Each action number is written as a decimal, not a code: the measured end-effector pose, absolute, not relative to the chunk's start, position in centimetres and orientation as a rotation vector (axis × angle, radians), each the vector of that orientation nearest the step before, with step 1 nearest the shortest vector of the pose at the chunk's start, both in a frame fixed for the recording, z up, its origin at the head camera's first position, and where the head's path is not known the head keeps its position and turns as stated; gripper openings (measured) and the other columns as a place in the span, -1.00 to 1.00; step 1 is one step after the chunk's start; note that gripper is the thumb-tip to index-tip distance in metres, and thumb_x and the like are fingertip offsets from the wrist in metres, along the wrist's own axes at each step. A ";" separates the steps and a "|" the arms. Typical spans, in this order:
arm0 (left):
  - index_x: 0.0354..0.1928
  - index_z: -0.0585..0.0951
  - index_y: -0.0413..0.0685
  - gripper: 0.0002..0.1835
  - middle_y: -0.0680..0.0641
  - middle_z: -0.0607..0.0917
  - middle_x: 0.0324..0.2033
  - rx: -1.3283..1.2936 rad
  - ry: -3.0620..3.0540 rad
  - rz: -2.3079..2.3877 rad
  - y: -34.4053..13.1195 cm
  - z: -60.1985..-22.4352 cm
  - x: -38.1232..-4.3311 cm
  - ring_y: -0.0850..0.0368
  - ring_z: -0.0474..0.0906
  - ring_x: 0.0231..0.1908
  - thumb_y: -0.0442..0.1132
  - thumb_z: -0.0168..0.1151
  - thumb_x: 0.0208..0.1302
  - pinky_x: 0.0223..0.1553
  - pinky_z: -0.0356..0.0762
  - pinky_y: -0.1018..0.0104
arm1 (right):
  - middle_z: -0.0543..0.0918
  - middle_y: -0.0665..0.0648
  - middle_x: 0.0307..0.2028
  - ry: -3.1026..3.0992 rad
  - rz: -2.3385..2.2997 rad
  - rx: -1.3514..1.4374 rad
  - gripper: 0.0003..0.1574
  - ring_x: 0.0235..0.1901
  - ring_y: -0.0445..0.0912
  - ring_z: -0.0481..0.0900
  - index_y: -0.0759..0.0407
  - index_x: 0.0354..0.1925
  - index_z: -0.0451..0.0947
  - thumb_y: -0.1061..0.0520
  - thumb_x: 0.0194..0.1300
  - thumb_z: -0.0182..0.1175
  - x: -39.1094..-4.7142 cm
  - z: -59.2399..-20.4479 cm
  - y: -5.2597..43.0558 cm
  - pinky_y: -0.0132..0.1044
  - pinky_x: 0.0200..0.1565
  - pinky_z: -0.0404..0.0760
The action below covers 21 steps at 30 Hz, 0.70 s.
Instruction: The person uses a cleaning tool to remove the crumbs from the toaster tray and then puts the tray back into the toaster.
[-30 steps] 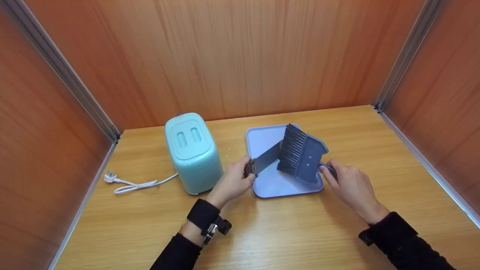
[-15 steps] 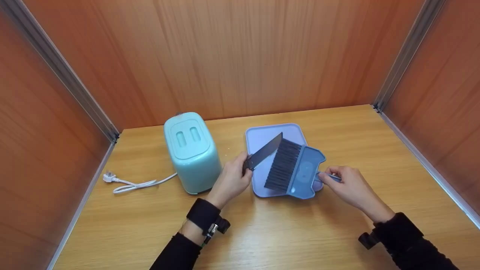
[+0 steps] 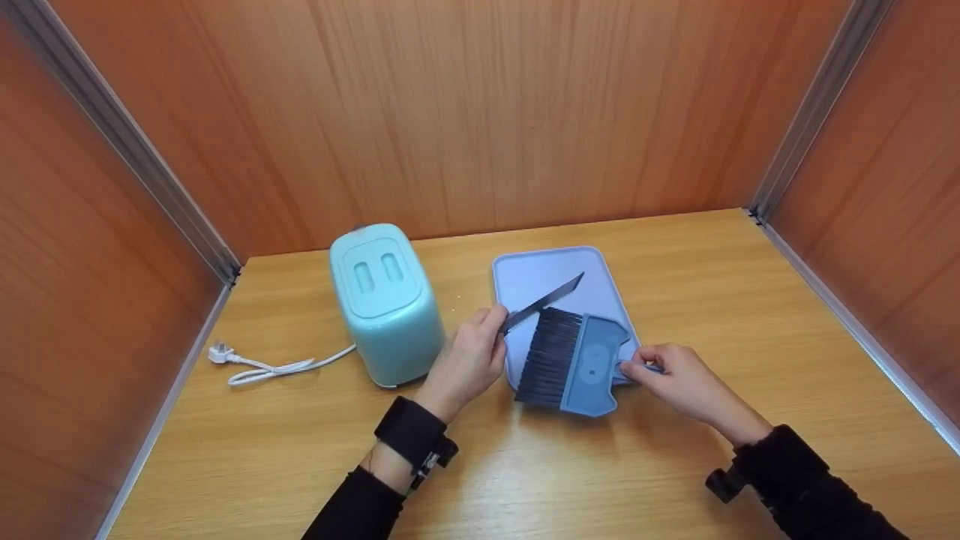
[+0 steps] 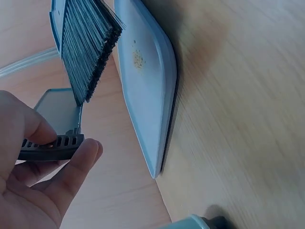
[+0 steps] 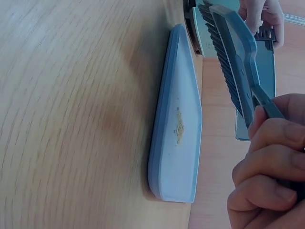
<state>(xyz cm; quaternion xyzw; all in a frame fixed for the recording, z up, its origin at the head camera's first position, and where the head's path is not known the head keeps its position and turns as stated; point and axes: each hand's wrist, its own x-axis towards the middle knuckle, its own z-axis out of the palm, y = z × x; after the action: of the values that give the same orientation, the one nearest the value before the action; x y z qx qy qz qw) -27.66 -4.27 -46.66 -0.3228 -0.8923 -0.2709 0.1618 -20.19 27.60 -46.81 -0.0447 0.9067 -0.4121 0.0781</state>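
Observation:
My right hand (image 3: 686, 382) grips the handle of a blue hand brush (image 3: 595, 367) with long dark bristles. The brush is held over the near part of a lavender tray (image 3: 525, 270), its bristles pointing left. Between thumb and fingers, my left hand (image 3: 465, 364) pinches a small blue-grey dustpan (image 3: 555, 295) by its slotted, comb-like end (image 4: 66, 141). In the head view the dustpan shows nearly edge-on, tilted above the tray. Both wrist views show a small patch of tan crumbs (image 5: 179, 128) on the tray.
Left of the tray stands a mint-green toaster (image 3: 401, 345) with its lid on, close to my left hand. Its white cord and plug (image 3: 262, 369) lie on the wooden table (image 3: 555, 480). Wood-patterned panels (image 3: 480, 112) enclose the back and sides.
The brush has moved left and toward me, away from the dustpan's inner face, and its bristles have swung lower. The dustpan has turned from showing its flat face to nearly edge-on.

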 end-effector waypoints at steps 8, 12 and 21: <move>-0.01 0.56 -0.09 -0.80 -0.07 0.67 -0.26 -0.967 -2.511 -0.648 -4.3 -46.8 -27.6 0.07 0.63 -0.39 -0.46 0.19 0.42 -0.42 0.71 0.26 | 0.34 -0.05 -0.56 2.695 -1.272 -0.083 -0.53 -0.52 -0.15 0.35 0.29 -0.19 0.69 -0.10 0.62 0.17 -20.4 -47.2 28.4 -0.38 -0.50 0.26; 0.00 0.56 -0.08 -0.79 -0.07 0.67 -0.25 -0.965 -2.536 -0.641 -4.3 -46.8 -27.6 0.07 0.63 -0.39 -0.46 0.19 0.42 -0.41 0.71 0.26 | 0.34 -0.06 -0.56 2.713 -1.282 -0.053 -0.52 -0.53 -0.17 0.32 0.30 -0.21 0.67 -0.09 0.62 0.17 -20.4 -47.2 28.5 -0.39 -0.51 0.23; 0.03 0.56 -0.07 -0.76 -0.08 0.70 -0.22 -0.954 -2.543 -0.626 -4.6 -46.8 -27.5 0.07 0.64 -0.37 -0.45 0.21 0.40 -0.40 0.72 0.23 | 0.36 -0.05 -0.50 2.771 -1.261 0.023 -0.52 -0.44 -0.13 0.34 0.28 -0.28 0.65 -0.08 0.62 0.14 -20.3 -47.4 28.9 -0.37 -0.44 0.26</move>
<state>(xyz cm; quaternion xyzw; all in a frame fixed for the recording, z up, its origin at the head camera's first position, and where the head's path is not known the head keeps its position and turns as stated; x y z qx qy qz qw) -27.47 -4.55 -46.80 -0.3370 -0.8981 -0.2212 0.1759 -20.32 28.92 -47.39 0.0077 0.9090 -0.4138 0.0486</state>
